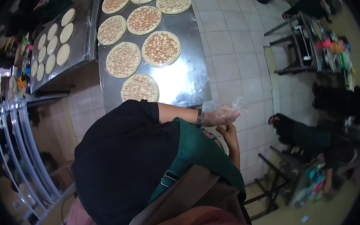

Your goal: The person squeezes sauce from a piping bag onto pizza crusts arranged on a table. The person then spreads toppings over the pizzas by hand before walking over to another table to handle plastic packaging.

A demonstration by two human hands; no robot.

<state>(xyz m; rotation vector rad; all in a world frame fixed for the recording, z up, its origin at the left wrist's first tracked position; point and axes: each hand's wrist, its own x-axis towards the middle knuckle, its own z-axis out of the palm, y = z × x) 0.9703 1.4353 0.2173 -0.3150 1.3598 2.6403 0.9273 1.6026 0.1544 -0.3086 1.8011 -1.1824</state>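
My left hand (224, 115) is inside a loose, clear plastic glove (239, 103), and a watch (199, 118) sits on that wrist. How its fingers are held is unclear through the crinkled plastic. Just below it is my bare right hand (229, 135), its fingers bent together close to the glove; what they pinch is hidden. Beyond my left arm, several round flat doughs (161, 48) rest on a metal table (192, 67). Some carry brown crumbly topping, others reddish-brown streaks. The nearest dough (140, 88) is partly covered by my shoulder.
A second metal table (82, 41) at the left holds several plain dough rounds (52, 45). Metal rails (25, 142) stand at lower left. To the right, past the tiled floor (234, 66), people work at cluttered tables (312, 42). A person (313, 135) bends over one.
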